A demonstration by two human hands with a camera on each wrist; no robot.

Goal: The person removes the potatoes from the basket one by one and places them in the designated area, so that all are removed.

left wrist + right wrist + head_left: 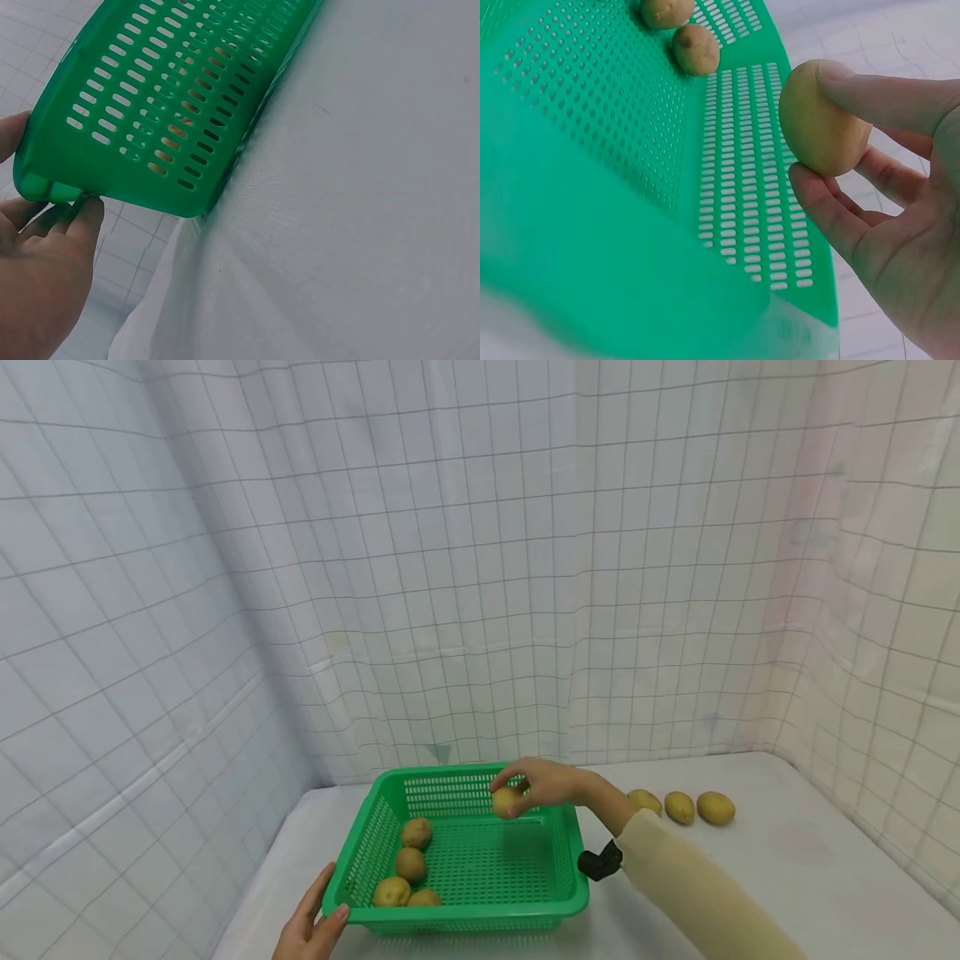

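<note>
A green plastic basket (465,912) with slotted walls stands on the white-covered table. Several potatoes (411,865) lie along its left side and front left corner. My right hand (546,782) is over the basket's back right part, pinching a potato (821,120) between thumb and fingers, above the basket floor. At the basket's front left corner my left hand (309,928) grips the rim, thumb on one side and fingers beneath it, as the left wrist view shows (49,262).
To the right of the basket, three potatoes (679,807) sit in a row on the table (787,860). A black wrist device (602,862) hangs by my right forearm. White gridded sheets (480,568) hang behind and at both sides.
</note>
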